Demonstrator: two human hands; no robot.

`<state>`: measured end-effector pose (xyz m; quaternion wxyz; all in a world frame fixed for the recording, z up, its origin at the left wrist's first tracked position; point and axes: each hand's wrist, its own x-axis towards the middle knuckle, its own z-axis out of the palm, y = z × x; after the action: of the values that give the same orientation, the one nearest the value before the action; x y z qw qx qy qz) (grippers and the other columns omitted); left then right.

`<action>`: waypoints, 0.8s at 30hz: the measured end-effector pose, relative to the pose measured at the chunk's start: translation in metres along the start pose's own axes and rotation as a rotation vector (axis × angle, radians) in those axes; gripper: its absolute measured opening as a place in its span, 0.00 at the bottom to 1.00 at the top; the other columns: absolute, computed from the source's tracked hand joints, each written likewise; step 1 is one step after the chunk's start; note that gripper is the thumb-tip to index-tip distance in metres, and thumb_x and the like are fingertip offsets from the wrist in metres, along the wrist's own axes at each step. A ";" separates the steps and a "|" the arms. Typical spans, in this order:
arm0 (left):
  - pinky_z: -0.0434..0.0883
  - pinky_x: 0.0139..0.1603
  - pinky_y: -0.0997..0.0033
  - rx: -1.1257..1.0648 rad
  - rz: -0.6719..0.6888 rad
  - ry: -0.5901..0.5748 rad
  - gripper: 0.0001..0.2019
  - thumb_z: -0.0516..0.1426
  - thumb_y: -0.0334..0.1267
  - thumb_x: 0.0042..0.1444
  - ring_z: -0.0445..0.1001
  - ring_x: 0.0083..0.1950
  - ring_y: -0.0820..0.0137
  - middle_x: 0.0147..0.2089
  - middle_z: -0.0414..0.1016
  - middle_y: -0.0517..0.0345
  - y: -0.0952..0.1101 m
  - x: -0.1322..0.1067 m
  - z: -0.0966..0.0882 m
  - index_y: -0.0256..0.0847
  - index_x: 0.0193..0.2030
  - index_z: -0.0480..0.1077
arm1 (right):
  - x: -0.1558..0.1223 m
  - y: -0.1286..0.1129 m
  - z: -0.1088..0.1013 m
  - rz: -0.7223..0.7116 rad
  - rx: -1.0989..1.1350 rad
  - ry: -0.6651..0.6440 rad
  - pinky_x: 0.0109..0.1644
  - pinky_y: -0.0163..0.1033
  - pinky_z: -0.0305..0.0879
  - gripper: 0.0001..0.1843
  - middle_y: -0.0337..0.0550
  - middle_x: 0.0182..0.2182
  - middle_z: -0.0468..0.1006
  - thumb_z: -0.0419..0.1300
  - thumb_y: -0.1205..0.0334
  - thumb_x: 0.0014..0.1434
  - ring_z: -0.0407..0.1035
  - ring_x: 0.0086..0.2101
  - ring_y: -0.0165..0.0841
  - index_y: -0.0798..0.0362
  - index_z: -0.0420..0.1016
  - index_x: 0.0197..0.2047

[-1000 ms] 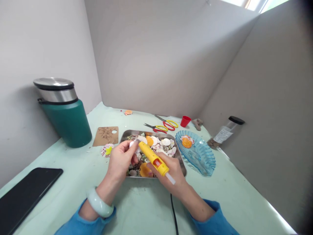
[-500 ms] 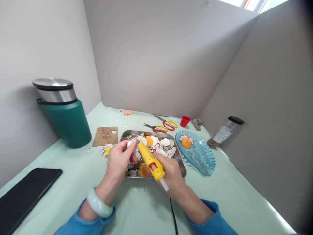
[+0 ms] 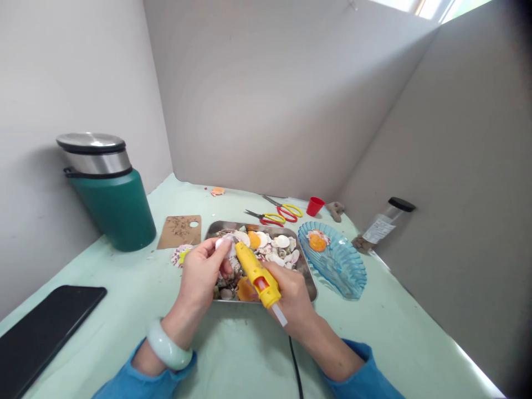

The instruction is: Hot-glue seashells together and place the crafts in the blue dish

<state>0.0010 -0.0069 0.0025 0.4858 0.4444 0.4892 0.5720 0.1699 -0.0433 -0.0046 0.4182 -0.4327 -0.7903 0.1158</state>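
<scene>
My left hand [image 3: 204,270] pinches a white seashell [image 3: 225,245] between thumb and fingers, above the left side of a metal tray [image 3: 312,288]. In my right hand [image 3: 291,291] is a yellow hot glue gun [image 3: 254,270], its nozzle pointing at the shell. A clear glue stick [image 3: 279,314] juts from the gun's back end, and a black cord [image 3: 295,363] runs down toward me. The nozzle tip is at the shell's edge; whether they touch I cannot tell. Beneath both hands, the tray holds many loose shells [image 3: 282,241] in white, orange and brown.
A blue plastic dish [image 3: 344,271] with an orange shell piece stands right of the tray. Two pairs of scissors [image 3: 272,218] and a red cup [image 3: 315,206] lie behind. Leftward are a brown card [image 3: 179,231], a green flask [image 3: 114,208] and a black phone [image 3: 50,338].
The white shell has turned slightly in my left fingers and shows more of its face. The glue gun has barely shifted.
</scene>
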 end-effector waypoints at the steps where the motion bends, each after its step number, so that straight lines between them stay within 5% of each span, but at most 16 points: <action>1: 0.58 0.20 0.81 0.001 0.000 -0.003 0.15 0.59 0.48 0.52 0.59 0.17 0.78 0.14 0.66 0.65 0.000 0.000 0.000 0.36 0.32 0.71 | 0.000 0.000 0.000 -0.001 -0.002 0.001 0.29 0.33 0.60 0.08 0.42 0.25 0.74 0.57 0.59 0.59 0.66 0.25 0.30 0.55 0.71 0.35; 13: 0.56 0.19 0.81 -0.023 0.006 -0.006 0.14 0.60 0.48 0.50 0.58 0.17 0.78 0.14 0.64 0.66 0.002 -0.001 0.003 0.38 0.29 0.69 | 0.000 0.000 -0.002 0.140 0.067 0.030 0.28 0.32 0.58 0.08 0.37 0.23 0.70 0.59 0.57 0.58 0.63 0.23 0.28 0.53 0.70 0.31; 24: 0.55 0.19 0.81 -0.009 -0.001 -0.034 0.14 0.59 0.49 0.52 0.57 0.16 0.79 0.13 0.64 0.66 0.001 0.000 0.002 0.38 0.29 0.68 | -0.001 0.003 0.000 0.092 0.092 0.009 0.29 0.32 0.58 0.03 0.37 0.24 0.71 0.59 0.64 0.55 0.63 0.24 0.28 0.53 0.70 0.31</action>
<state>0.0033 -0.0066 0.0039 0.4964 0.4515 0.4785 0.5664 0.1716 -0.0424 -0.0071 0.4354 -0.4493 -0.7615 0.1694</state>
